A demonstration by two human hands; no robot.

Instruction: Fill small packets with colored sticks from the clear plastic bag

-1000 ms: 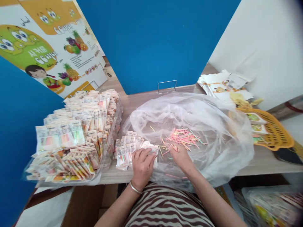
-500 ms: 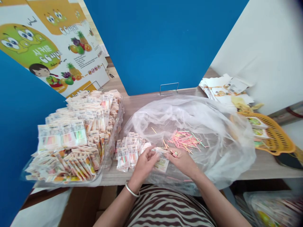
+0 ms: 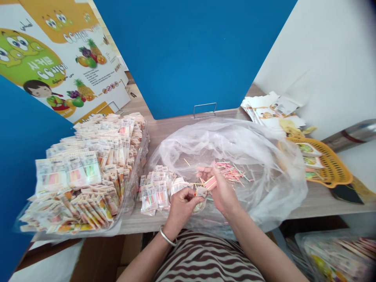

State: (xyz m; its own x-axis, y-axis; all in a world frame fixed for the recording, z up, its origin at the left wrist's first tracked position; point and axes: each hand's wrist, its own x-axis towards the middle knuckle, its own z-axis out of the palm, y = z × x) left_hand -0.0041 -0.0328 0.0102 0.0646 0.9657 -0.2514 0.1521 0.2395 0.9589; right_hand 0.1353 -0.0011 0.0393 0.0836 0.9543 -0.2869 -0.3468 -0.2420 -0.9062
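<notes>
At the counter's front edge, the right hand pinched pastel sticks, slanting toward the left hand. This hand (also narrow) held a small packet.

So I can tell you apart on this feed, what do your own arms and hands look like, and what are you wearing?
Your left hand and right hand are bare, without gloves, and your forearms show no sleeves. A thin silver bangle circles your left wrist. Your top has dark maroon and white horizontal stripes.
</notes>
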